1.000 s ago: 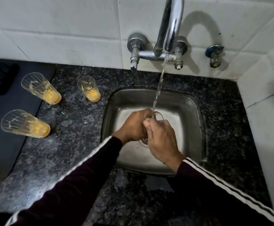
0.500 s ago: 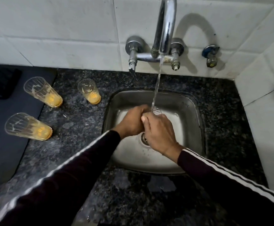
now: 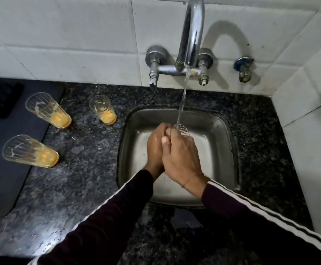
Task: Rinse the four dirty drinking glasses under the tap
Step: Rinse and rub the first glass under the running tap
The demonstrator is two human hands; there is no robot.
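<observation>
Over the steel sink (image 3: 220, 134) my right hand (image 3: 182, 157) and my left hand (image 3: 156, 144) are both wrapped around a clear drinking glass (image 3: 181, 129). Only its rim shows above my fingers. Water runs from the chrome tap (image 3: 191, 35) in a thin stream onto that rim. Three dirty glasses with orange residue stand on the left: one (image 3: 103, 109) on the granite near the sink, one (image 3: 48, 110) farther left, one (image 3: 29, 151) nearer to me at the mat's edge.
Dark speckled granite counter (image 3: 83, 188) surrounds the sink. A dark mat (image 3: 1, 178) covers its left part. White tiled wall behind and to the right, with a small blue-handled valve (image 3: 244, 68) right of the tap.
My hands have drawn closer together around the glass and sit slightly higher in the sink. The water keeps running. The three glasses on the counter have not moved.
</observation>
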